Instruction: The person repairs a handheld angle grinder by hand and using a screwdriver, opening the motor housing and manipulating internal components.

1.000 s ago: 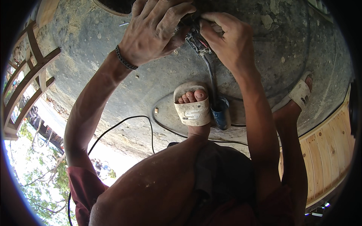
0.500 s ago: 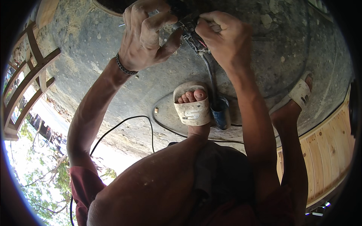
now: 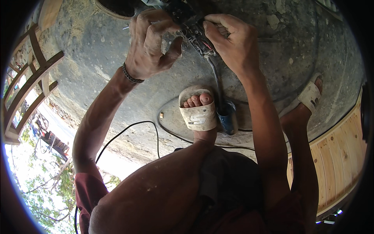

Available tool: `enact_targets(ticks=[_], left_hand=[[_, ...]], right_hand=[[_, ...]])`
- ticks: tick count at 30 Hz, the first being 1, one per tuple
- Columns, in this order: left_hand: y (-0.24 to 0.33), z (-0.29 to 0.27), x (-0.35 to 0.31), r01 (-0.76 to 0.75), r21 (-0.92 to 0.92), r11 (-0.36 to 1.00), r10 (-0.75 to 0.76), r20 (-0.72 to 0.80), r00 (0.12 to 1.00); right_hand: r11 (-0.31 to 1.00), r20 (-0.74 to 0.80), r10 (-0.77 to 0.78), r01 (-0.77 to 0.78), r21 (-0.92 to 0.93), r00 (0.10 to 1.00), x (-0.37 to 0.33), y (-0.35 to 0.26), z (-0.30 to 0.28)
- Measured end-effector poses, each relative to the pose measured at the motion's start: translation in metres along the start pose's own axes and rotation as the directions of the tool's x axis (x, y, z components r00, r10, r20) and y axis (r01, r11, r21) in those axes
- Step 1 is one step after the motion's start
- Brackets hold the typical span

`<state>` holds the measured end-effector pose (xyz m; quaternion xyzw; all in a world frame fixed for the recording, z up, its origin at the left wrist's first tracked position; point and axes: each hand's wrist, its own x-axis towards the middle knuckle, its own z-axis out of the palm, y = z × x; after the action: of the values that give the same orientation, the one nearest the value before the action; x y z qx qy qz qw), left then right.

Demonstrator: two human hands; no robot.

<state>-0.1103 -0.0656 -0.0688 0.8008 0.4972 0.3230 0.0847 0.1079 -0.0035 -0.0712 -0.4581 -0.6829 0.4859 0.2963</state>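
A dark power tool [image 3: 183,13] lies at the top of the view, its near end uncovered with wires and small parts [image 3: 200,43] showing. From that end a black cord [image 3: 215,74] runs down into a blue tube-shaped cover [image 3: 228,119]. My left hand [image 3: 152,46] is beside the tool's left side, fingers bent and thumb apart, with nothing visible between them. At the right side my right hand [image 3: 235,41] has thumb and forefinger closed in a pinch against the uncovered end. Whatever those fingertips grip is too small or hidden to tell.
My sandalled left foot [image 3: 196,111] rests left of the blue cover, my other foot [image 3: 310,95] farther right. A thin black cable [image 3: 134,124] loops across the stained floor [image 3: 97,78]. Wooden framework [image 3: 33,78] stands at left, pale wooden boards [image 3: 337,156] at right.
My left hand has drawn slightly down, its thumb moving back from the wires. More of the tool's body shows at the top. The right hand keeps nearly the same pinch.
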Motion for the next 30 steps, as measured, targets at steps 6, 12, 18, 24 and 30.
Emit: enact_targets(ticks=[6,12,18,24,30], left_hand=[[0.002,-0.001,-0.004,0.019,0.017,1.0,-0.019,0.006,1.0],[0.004,0.002,-0.004,0.022,-0.012,1.0,-0.021,0.024,0.999],[0.005,0.002,-0.006,0.047,-0.019,0.999,-0.046,0.032,0.998],[0.005,-0.001,-0.008,0.07,-0.006,0.998,-0.07,0.035,0.997],[0.005,-0.004,-0.012,0.079,0.004,0.997,-0.079,0.044,0.996]], right_hand=[[1.0,-0.03,0.014,-0.015,-0.017,0.999,-0.001,0.001,0.004],[0.994,-0.029,0.1,-0.101,-0.03,0.995,0.002,-0.009,0.005],[0.998,-0.075,0.055,-0.058,-0.035,0.996,-0.002,-0.001,0.012],[0.994,-0.06,-0.09,0.085,-0.072,0.994,-0.006,0.005,0.004],[0.949,-0.056,-0.267,0.252,-0.187,0.962,0.0,0.01,0.004]])
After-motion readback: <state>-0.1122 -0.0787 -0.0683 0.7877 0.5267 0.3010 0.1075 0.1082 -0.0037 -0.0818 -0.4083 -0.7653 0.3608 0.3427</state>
